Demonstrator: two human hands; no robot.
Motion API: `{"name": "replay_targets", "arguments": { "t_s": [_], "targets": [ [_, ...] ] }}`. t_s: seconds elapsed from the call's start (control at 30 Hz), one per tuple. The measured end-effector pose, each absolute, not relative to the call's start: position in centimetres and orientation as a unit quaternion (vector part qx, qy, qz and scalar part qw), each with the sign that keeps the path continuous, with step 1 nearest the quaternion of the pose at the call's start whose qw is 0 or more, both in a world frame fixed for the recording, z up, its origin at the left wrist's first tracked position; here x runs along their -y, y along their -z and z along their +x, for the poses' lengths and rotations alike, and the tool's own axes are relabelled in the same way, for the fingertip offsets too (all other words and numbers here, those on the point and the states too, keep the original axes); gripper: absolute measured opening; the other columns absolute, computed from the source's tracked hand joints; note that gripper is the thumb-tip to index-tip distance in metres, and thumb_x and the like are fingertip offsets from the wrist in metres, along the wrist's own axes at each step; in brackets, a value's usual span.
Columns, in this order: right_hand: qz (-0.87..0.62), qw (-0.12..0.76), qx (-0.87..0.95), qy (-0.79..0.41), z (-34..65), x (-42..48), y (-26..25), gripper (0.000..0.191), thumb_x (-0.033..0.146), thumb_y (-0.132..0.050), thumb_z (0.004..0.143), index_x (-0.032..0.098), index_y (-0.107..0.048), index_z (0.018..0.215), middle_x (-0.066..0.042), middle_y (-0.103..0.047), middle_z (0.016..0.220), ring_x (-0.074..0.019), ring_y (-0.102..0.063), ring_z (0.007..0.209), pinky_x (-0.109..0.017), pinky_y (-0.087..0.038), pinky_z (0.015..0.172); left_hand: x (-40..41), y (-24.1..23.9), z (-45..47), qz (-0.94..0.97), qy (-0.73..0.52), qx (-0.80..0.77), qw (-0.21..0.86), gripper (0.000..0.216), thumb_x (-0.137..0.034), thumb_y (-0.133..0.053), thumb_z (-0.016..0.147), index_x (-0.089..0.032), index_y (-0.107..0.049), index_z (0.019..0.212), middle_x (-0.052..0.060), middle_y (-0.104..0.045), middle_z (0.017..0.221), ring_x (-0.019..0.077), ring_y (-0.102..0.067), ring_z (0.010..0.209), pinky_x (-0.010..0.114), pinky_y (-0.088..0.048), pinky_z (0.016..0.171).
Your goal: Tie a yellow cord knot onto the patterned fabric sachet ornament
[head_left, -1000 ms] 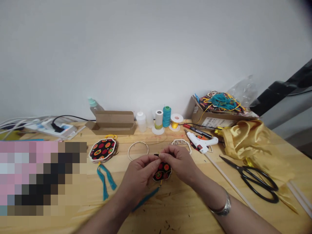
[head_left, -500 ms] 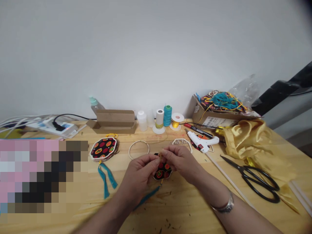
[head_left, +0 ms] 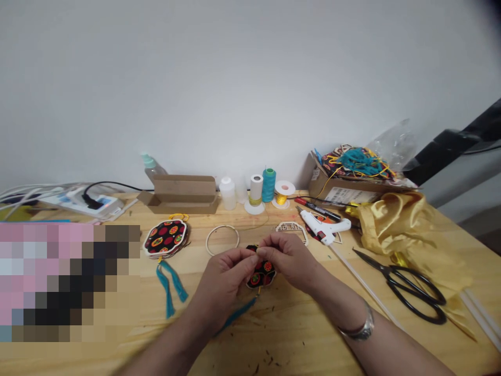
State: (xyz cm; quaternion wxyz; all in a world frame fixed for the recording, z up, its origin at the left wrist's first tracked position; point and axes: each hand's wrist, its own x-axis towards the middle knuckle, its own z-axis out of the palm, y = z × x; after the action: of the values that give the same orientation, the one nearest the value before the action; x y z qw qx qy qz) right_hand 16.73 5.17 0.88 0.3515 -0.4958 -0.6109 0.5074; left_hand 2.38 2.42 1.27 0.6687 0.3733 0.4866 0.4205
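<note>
My left hand (head_left: 230,269) and my right hand (head_left: 287,258) meet in front of me, thumb and forefinger of each pinched closed. Their fingertips almost touch at the upper part of a black fabric ornament (head_left: 261,277) with red and orange flower patterns. Between the fingertips is thin yellow thread, mostly hidden by the fingers. From the ornament's lower edge a teal tassel (head_left: 238,315) hangs toward my left forearm. Another patterned ornament stack (head_left: 166,237), with pale edges and teal tassels, lies to the left.
Behind the hands are a wooden ring (head_left: 222,240), a lattice frame (head_left: 293,231) and thread spools (head_left: 269,185). Rightward lie a white glue gun (head_left: 329,228), black scissors (head_left: 415,292), gold cloth (head_left: 407,230) and a filled carton (head_left: 340,190). An open cardboard box (head_left: 183,201) stands back left.
My fingertips have drawn slightly closer together, and the bit of yellow thread seen between them is now mostly covered. The ornament stays in place.
</note>
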Motion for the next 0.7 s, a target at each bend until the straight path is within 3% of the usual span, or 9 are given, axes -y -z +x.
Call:
{"name": "replay_targets", "arguments": {
  "t_s": [0.17,0.23,0.3,0.4,0.53,0.7],
  "targets": [
    [-0.502,0.341,0.633,-0.481,16.81,-5.34,-0.43,0.014,0.022,-0.052,0.075,0.016,-0.053,0.062,0.004,-0.052,0.054,-0.0084,-0.046,0.052,-0.019,-0.036,0.048,-2.46,-1.13,2.26,0.396,-0.400,-0.496,0.661,0.020,-0.034,-0.061,0.073,-0.015,-0.067,0.071,-0.003,-0.050,0.051,0.0050,-0.031,0.041,0.017,-0.021,0.039],
    [-0.509,0.345,0.649,-0.447,16.87,-5.47,-0.27,0.015,0.022,-0.052,0.075,0.016,-0.052,0.061,0.003,-0.052,0.056,-0.0090,-0.046,0.054,-0.020,-0.035,0.050,-2.62,-1.17,2.15,0.426,-0.397,-0.525,0.621,0.019,-0.034,-0.060,0.073,-0.017,-0.068,0.074,0.000,-0.054,0.059,0.0068,-0.039,0.045,0.017,-0.027,0.041],
    [-0.519,0.349,0.671,-0.397,16.96,-5.62,-0.20,0.015,0.020,-0.052,0.075,0.016,-0.051,0.061,0.003,-0.051,0.057,-0.0093,-0.045,0.056,-0.020,-0.034,0.052,-2.88,-1.15,1.94,0.477,-0.414,-0.550,0.546,0.016,-0.032,-0.062,0.072,-0.018,-0.069,0.075,0.005,-0.060,0.082,0.0129,-0.053,0.065,0.020,-0.040,0.054],
    [-0.529,0.353,0.690,-0.346,17.06,-5.76,-0.27,0.014,0.018,-0.051,0.076,0.015,-0.051,0.062,0.003,-0.051,0.057,-0.0096,-0.045,0.057,-0.021,-0.033,0.054,-3.19,-1.11,1.58,0.567,-0.441,-0.558,0.415,0.010,-0.026,-0.062,0.071,-0.019,-0.068,0.067,0.008,-0.054,0.107,0.0226,-0.051,0.101,0.028,-0.040,0.081],
    [-0.538,0.369,0.689,-0.315,17.07,-5.80,-0.39,0.014,0.017,-0.049,0.078,0.015,-0.053,0.064,0.002,-0.053,0.059,-0.0105,-0.046,0.058,-0.022,-0.034,0.055,-3.01,-1.13,1.49,0.622,-0.446,-0.536,0.356,0.013,-0.021,-0.059,0.073,-0.021,-0.066,0.062,0.009,-0.057,0.099,0.0249,-0.044,0.112,0.029,-0.038,0.087],
    [-0.542,0.396,0.655,-0.348,17.00,-5.93,-0.43,0.016,0.017,-0.050,0.076,0.016,-0.053,0.061,0.001,-0.053,0.057,-0.0113,-0.047,0.058,-0.024,-0.035,0.057,-2.32,-0.38,2.07,0.662,-0.422,-0.506,0.357,0.013,-0.020,-0.057,0.075,-0.020,-0.066,0.065,0.009,-0.041,0.130,0.0251,-0.045,0.114,0.035,-0.036,0.095]
  ]
}}
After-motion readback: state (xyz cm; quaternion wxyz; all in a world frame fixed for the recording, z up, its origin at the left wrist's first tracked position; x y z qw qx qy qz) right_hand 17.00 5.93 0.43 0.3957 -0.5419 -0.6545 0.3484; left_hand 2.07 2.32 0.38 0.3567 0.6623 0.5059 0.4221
